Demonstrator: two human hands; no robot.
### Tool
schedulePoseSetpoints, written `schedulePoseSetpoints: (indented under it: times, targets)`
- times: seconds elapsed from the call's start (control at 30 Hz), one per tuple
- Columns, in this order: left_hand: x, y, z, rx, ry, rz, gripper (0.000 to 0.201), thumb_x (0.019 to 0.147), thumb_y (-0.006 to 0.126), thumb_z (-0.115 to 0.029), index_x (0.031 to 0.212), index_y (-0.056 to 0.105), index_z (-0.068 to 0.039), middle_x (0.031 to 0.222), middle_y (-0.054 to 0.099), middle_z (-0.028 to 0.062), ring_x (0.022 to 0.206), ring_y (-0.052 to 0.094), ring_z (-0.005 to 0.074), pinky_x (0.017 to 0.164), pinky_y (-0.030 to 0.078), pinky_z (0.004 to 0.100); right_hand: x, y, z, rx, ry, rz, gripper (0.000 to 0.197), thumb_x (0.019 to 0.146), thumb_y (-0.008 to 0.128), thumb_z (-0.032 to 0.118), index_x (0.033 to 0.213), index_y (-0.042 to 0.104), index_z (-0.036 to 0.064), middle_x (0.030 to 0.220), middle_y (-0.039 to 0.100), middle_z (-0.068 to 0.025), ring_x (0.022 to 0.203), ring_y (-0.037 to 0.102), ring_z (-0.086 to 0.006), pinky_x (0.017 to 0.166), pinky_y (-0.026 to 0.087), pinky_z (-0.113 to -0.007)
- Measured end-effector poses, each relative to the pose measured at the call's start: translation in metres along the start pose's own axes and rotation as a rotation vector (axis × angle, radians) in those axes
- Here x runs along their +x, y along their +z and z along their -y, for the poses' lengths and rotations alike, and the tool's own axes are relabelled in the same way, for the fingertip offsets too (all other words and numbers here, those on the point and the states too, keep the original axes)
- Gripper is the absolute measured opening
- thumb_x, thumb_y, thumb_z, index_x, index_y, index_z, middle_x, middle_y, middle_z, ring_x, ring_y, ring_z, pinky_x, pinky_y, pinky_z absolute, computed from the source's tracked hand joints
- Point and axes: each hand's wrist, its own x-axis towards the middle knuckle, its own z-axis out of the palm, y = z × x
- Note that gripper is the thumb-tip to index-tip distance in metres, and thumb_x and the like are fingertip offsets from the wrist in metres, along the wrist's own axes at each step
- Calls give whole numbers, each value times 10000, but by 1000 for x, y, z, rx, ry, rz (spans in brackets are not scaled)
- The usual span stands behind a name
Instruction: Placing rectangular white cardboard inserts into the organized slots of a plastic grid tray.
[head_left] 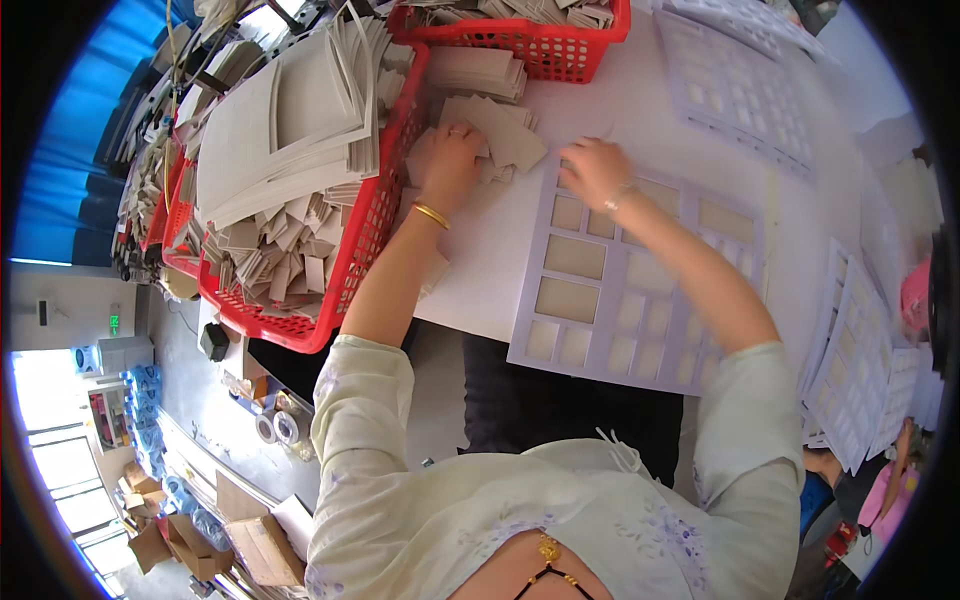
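Note:
My left hand (453,165) is over a loose pile of grey cardboard pieces (512,136), fingers bent down among them; its grip is partly hidden. My right hand (597,172) is at the top left corner of a pale lilac sheet (612,275) with rows of rectangular windows. Its fingers are curled together, and whatever they hold is too small and blurred to make out. Beige card shows in the windows of that sheet. The sheet lies on the white table and overhangs its near edge.
Left of the pile stands a red plastic basket (362,240) full of card pieces, large card sheets (240,150) across its top. Another red basket (560,50) stands at the back. More windowed sheets (735,90) lie back right, others (850,350) stack at right, near another person (885,495).

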Motion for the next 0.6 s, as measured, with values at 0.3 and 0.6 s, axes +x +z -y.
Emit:
schedulePoseSetpoints:
  times: [0.3,0.6]
  targets:
    - [2,-27,-10,-248,-231,-379,152,726,679,-94,861,728,-145,915,627,49,895,575,275,745,474,385,74,67,44,-86,37,-75,207,754,664,176,954,633,136,1078,559,-107,1011,570,-285,809,447,-440]
    - [-14,-33,-11,-235,-179,-176,150,774,677,-100,918,720,-99,839,637,80,787,587,281,702,490,358,27,27,27,570,179,-282,129,794,647,142,901,614,78,814,640,-71,701,626,-235,635,493,-354]
